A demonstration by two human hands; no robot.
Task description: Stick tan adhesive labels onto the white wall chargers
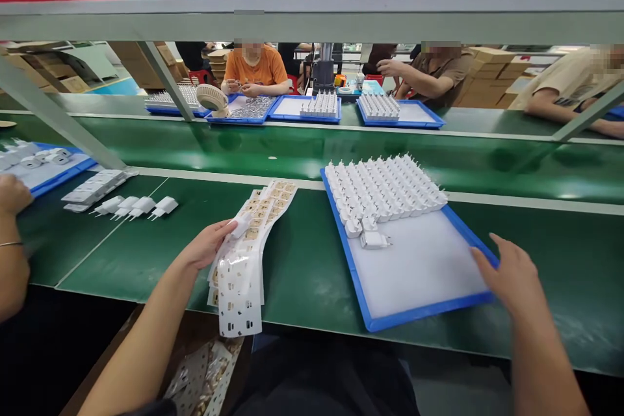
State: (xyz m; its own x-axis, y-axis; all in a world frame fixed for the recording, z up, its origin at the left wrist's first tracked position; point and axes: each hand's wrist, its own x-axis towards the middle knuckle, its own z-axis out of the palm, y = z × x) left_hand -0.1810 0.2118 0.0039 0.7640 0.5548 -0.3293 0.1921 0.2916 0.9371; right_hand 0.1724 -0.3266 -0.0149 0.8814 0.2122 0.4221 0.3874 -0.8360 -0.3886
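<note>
Left hand [207,246] pinching label sheets [244,253] plus one white charger [242,225], centre of green surface [302,260]. Right hand [511,276] flat, fingers loose, on blue tray [363,302] near-right corner. Best steadying tray, peeling labels slowly, avoiding charger rows [385,188].

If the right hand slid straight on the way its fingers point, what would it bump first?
The right hand rests on the blue tray's right edge, fingers pointing left and up. Going on, it would cross bare white tray, then probably meet the lone white plug lying before the plug rows.
</note>
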